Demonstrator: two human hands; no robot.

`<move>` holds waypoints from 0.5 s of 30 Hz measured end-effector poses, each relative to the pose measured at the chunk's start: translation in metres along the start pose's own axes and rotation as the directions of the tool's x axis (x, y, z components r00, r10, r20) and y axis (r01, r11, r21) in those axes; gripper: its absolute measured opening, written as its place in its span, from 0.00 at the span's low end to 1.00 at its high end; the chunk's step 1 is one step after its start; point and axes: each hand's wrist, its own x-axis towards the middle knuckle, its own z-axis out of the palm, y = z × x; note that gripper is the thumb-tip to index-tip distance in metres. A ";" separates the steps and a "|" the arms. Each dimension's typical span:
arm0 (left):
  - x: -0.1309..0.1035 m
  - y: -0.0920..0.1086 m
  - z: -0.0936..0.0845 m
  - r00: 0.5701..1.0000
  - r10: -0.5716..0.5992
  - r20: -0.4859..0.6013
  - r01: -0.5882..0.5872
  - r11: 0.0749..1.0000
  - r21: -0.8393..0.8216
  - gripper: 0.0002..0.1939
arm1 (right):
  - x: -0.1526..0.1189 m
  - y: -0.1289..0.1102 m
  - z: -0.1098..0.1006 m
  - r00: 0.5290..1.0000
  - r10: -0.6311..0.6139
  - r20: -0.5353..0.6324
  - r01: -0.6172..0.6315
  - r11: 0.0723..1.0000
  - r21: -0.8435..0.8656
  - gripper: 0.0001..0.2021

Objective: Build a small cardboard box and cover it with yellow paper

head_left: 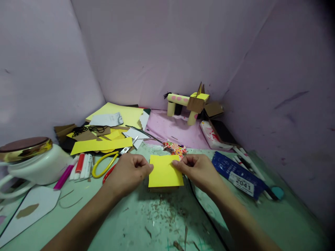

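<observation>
Between the hands (133, 170) lies a yellow paper square (165, 174)

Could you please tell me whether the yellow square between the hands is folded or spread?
Spread: the yellow square shows a broad face with no visible fold, left hand and right hand at opposite sides.

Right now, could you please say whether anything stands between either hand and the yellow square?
Nothing visible does: the left hand is at the left edge of the yellow square, and the right hand has its thumb on its upper right part.
</observation>
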 end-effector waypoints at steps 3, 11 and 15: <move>0.000 0.001 0.000 1.000 -0.002 -0.005 0.002 1.000 -0.002 0.15 | 0.000 0.001 0.001 1.000 0.010 0.001 -0.010 1.000 -0.004 0.17; -0.001 0.007 -0.003 0.998 -0.059 -0.033 0.058 0.998 -0.010 0.14 | -0.001 -0.001 0.001 1.000 0.007 -0.020 -0.008 1.000 -0.025 0.17; 0.000 0.006 -0.002 0.997 -0.060 -0.048 0.061 0.998 0.016 0.14 | -0.002 -0.003 0.001 1.000 0.001 -0.029 -0.002 0.999 -0.040 0.17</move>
